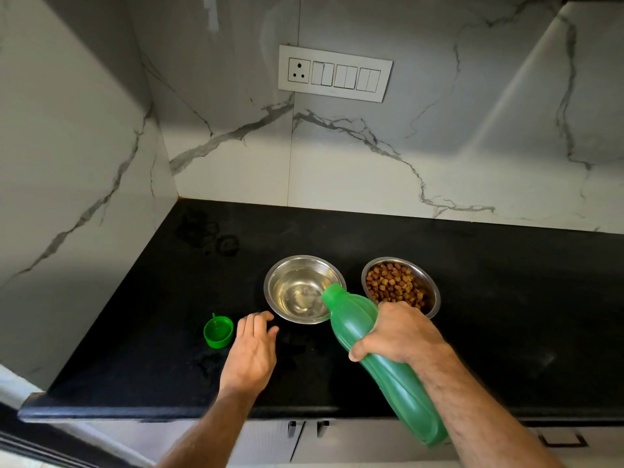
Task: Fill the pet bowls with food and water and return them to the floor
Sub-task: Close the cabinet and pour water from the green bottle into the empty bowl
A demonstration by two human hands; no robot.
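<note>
Two steel pet bowls stand side by side on the black counter (489,298). The left bowl (300,292) holds some clear water. The right bowl (398,285) is filled with brown kibble. My right hand (398,332) grips a green plastic bottle (388,369) round its middle, tilted with its open mouth over the left bowl's rim. My left hand (251,352) rests flat on the counter, fingers relaxed, just left of the water bowl. The bottle's green cap (218,332) lies open side up to the left of that hand.
White marble walls close the counter at the back and left. A switch panel (334,73) with a socket sits on the back wall. Cabinet doors with dark handles (305,428) run below the counter's front edge. Wet marks show on the counter at the back left.
</note>
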